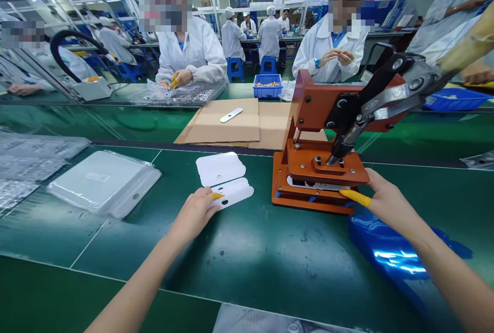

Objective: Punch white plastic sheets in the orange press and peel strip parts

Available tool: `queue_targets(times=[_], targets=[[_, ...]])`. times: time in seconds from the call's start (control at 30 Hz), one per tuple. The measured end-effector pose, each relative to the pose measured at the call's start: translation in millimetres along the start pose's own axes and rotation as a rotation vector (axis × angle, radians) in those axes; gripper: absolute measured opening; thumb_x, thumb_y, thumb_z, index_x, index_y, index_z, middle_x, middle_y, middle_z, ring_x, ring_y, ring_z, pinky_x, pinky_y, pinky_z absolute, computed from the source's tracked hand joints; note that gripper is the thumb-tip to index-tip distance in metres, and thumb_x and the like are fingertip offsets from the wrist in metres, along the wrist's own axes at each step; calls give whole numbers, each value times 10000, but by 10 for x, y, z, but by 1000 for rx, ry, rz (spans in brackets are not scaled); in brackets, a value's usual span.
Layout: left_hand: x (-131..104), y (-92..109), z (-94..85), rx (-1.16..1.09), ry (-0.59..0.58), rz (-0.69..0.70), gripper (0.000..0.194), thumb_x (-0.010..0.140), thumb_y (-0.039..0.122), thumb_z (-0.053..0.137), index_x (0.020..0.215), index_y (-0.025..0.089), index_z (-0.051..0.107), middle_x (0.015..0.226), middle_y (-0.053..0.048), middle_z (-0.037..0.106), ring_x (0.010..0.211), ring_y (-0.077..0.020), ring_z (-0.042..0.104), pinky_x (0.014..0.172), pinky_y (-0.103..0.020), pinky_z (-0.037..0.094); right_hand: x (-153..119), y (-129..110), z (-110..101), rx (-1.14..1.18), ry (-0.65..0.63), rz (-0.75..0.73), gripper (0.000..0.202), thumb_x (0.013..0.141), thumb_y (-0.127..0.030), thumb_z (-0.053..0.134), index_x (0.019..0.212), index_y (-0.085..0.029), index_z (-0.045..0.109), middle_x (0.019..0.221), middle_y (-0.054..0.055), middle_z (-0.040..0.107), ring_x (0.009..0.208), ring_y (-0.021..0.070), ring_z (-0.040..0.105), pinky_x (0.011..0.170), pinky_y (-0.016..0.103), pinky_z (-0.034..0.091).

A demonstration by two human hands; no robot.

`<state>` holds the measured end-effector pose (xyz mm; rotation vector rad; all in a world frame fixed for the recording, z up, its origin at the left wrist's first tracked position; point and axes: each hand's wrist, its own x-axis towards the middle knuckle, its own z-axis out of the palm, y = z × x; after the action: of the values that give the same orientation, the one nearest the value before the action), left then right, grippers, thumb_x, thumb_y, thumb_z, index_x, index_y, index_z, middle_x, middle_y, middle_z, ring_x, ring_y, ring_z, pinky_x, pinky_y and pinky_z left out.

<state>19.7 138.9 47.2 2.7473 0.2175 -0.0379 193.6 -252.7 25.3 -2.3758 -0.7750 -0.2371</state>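
Note:
My left hand (196,209) is closed on the near end of a flat white piece (235,192) with dark holes, a yellow finger cot on one finger. Just behind it lies a second white piece (221,167) with a scalloped right edge. On the right stands an orange toggle press (328,160) with a metal lever linkage. A white strip (314,185) sits in the slot between its plates. My right hand (386,196) is at the press's right end, its yellow-cotted thumb against the strip's edge; its other fingers are mostly hidden behind the press.
Clear-wrapped white sheets (104,181) and more plastic packs (34,158) lie left. Cardboard (231,129) with a white strip (231,115) on it spans behind. Blue film (386,245) lies under my right forearm. Co-workers sit opposite, near a blue bin (267,92).

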Motion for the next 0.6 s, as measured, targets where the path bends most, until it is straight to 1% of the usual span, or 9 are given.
queue_targets(times=[0.1,0.17,0.27,0.3,0.37,0.43,0.47,0.5,0.6], targets=[[-46,82,-23,-261,18,-97,363,871,484,421,861,196,642,835,-62,604,709,-202,547,603,-284,392,0,-32,47,57,22,16,487,827,-580,527,1157,-227,590,1166,112,601,1052,311,599,813,442,540],[-64,150,-71,-410,24,-176,402,856,536,446,743,191,621,705,-33,590,608,-171,516,567,-264,372,3,-43,79,66,32,31,492,829,-597,513,1131,-220,606,1193,113,587,1080,314,582,835,447,527],[-82,278,-154,-578,-14,-279,453,813,581,502,613,179,562,526,5,525,500,-135,459,532,-244,356,-40,-53,86,68,54,38,489,824,-601,516,1103,-212,616,1234,107,559,1127,312,548,881,446,499],[-88,331,-171,-617,-33,-303,459,804,594,507,621,176,562,489,20,495,468,-125,435,510,-238,344,-82,-70,79,64,82,36,473,831,-584,516,1105,-210,611,1233,105,555,1125,305,546,888,441,493],[-100,463,-170,-672,-72,-306,458,803,603,498,677,171,583,465,42,449,434,-112,391,464,-226,301,-219,-143,71,32,195,59,398,865,-514,495,1098,-213,608,1191,100,564,1075,281,560,864,427,493],[-93,630,-113,-697,-111,-247,441,825,576,477,703,170,600,502,40,445,454,-112,380,449,-223,265,-408,-274,90,19,306,108,319,883,-437,496,1092,-224,608,1080,87,589,961,245,581,792,391,505],[-76,723,-67,-706,-133,-200,421,841,548,467,712,172,608,535,33,457,480,-115,389,457,-224,260,-507,-354,111,52,307,120,307,885,-410,507,1117,-231,598,1026,78,594,902,225,584,756,365,509],[-50,817,-12,-715,-154,-149,397,856,515,460,717,175,612,571,27,469,508,-118,398,471,-225,262,-600,-435,138,110,260,116,327,883,-396,523,1164,-237,574,991,69,595,859,206,584,730,339,512],[65,1075,154,-746,-227,-12,374,882,455,441,682,177,590,617,22,471,557,-120,394,516,-233,267,-786,-637,222,289,29,52,456,869,-411,560,1287,-252,474,980,55,595,806,176,585,697,294,522]])
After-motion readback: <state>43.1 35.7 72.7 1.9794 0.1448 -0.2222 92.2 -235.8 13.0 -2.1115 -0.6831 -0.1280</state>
